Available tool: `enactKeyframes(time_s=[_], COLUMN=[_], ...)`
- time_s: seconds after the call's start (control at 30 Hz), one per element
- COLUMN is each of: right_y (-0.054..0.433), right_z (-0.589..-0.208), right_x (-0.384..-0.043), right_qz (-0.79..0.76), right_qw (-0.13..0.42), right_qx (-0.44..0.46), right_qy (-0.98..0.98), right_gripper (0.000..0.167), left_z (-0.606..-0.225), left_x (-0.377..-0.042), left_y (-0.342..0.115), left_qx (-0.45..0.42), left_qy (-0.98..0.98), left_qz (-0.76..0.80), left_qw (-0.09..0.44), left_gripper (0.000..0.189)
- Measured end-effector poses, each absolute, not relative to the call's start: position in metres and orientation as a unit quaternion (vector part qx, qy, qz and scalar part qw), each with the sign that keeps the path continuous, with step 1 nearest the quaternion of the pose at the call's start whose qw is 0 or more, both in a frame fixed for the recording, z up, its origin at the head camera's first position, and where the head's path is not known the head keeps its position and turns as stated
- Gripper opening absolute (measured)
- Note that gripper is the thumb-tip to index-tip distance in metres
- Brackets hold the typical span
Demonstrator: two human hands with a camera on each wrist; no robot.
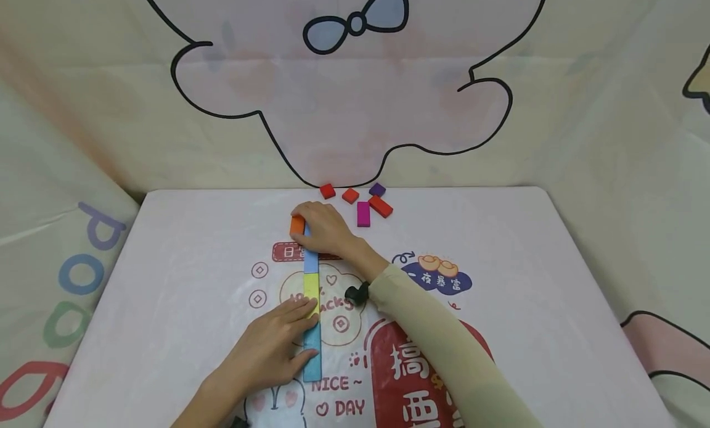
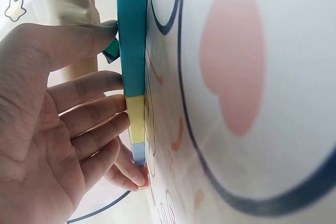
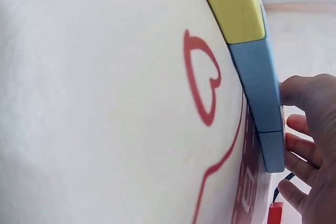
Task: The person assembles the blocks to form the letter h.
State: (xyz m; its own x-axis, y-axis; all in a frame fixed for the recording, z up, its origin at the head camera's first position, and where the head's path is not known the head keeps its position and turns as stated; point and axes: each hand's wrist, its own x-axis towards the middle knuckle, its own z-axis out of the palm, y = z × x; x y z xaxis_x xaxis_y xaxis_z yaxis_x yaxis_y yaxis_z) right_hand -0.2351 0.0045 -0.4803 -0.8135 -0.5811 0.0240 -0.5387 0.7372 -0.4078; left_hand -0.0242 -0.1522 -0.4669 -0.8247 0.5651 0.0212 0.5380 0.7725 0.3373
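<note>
A straight row of wooden blocks runs away from me: a teal block (image 1: 312,372) nearest, a yellow block (image 1: 311,282) in the middle, light blue blocks (image 1: 311,263) at the far part. My left hand (image 1: 272,341) rests its fingertips and thumb on top of the teal and yellow blocks, fingers mostly straight. At the far end, my right hand (image 1: 327,227) pinches an orange block (image 1: 297,225) against the left side of the light blue end. The fingers hide part of both blocks. In the right wrist view, the right thumb touches the light blue block (image 3: 255,82).
Beyond the right hand lie loose blocks: a red one (image 1: 327,190), an orange-red one (image 1: 350,195), a purple one (image 1: 377,189), a longer red one (image 1: 380,206) and a magenta one (image 1: 363,214). They sit near the far edge of the white printed table (image 1: 211,230), before a cloth backdrop.
</note>
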Motion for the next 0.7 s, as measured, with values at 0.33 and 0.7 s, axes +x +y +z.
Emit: enactKeyframes(time_s=[0.33, 0.7], right_y=[0.009, 0.025], right_z=[-0.474, -0.458], right_x=[-0.233, -0.214], right_qz=[-0.217, -0.24], right_qw=[0.039, 0.039], right_qx=[-0.307, -0.305], right_qy=[0.926, 0.921], right_gripper=[0.049, 0.056], left_z=[-0.467, -0.467], left_x=[-0.025, -0.024], left_y=[-0.152, -0.153], left_qx=[0.294, 0.295], left_qy=[0.94, 0.94], left_qz=[0.169, 0.168], left_qw=[0.04, 0.03], left_gripper=[0.058, 0.057])
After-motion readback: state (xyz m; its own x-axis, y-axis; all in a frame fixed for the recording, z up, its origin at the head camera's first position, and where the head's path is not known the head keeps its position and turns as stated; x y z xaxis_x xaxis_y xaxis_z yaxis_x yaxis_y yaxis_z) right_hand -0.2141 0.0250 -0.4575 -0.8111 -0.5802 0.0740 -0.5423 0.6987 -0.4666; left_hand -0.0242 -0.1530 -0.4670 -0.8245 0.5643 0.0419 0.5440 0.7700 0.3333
